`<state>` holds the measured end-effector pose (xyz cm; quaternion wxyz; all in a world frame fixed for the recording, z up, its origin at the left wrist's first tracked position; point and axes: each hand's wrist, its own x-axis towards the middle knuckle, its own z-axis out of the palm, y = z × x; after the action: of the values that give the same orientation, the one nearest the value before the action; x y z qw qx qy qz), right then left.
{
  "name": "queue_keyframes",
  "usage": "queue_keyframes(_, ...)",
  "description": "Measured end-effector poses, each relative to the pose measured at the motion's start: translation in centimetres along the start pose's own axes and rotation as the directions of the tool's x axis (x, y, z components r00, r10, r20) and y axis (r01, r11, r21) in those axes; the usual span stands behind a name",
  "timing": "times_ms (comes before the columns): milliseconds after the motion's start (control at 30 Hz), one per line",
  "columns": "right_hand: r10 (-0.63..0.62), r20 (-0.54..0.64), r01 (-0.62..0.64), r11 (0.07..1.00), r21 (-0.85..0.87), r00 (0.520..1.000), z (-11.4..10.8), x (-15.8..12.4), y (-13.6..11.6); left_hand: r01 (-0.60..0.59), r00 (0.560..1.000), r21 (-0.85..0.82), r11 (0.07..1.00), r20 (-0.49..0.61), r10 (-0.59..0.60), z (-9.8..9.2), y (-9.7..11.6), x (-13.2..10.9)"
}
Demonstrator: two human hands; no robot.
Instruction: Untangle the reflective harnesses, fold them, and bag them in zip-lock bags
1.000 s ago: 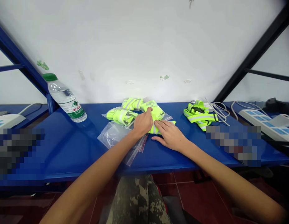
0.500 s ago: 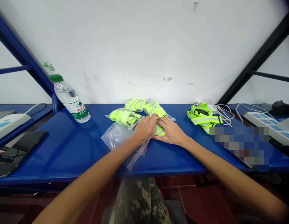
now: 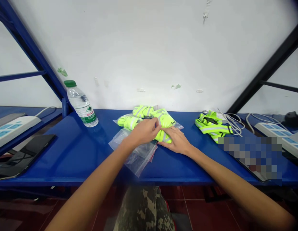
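Note:
A folded bundle of neon-yellow reflective strap (image 3: 163,137) with silver stripes lies on the table in front of me. My right hand (image 3: 177,141) wraps it from the right, thumb along its near side. My left hand (image 3: 146,131) is closed just above the bundle's left end, fingers curled in; whatever is between its fingertips is hidden. Under my left wrist lie clear plastic bags (image 3: 139,158). Behind my hands sit bagged reflective strap bundles: one at left (image 3: 129,122), one at the back (image 3: 142,111) and one at right (image 3: 164,117).
A water bottle (image 3: 85,110) with a green cap stands at the left on the blue table (image 3: 74,154). Loose reflective straps (image 3: 212,125) and white cables (image 3: 235,122) lie at right. Power strips (image 3: 12,128) and a black phone (image 3: 25,154) are at the sides. A white wall rises behind.
My left hand has lifted slightly and drawn left, away from the right hand's fingers. My right hand stays on the strap bundle. The whole view has shifted a little.

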<state>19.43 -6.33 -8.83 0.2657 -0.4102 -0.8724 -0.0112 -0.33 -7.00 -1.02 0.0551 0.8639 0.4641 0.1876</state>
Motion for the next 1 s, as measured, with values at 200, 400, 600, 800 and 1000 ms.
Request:
queue_keyframes(200,0.017,-0.072,-0.017,1.000,0.004,0.997,0.1,-0.6,0.4,0.028,0.833,0.137,0.990,0.545,-0.098,-1.8,0.1,-2.7)
queue_keyframes(400,0.098,-0.172,-0.090,0.995,0.050,0.980,0.2,-0.9,0.9,0.108,0.734,-0.090,0.990,0.679,-0.018,-1.2,-0.7,-1.6)
queue_keyframes(600,0.159,-0.275,-0.125,0.983,0.135,0.948,0.0,-0.9,1.3,0.158,0.871,-0.303,0.940,0.490,0.012,-1.2,-0.8,-1.2)
queue_keyframes(800,0.291,-0.322,-0.200,0.936,0.289,0.901,-0.8,-0.5,2.3,0.227,0.972,-0.165,0.960,0.095,-0.214,-0.4,0.8,1.7)
queue_keyframes(1000,0.482,-0.320,-0.289,0.819,0.495,0.816,-1.8,-0.3,2.8,0.237,0.965,0.036,0.971,-0.122,-0.232,1.0,3.5,4.5)
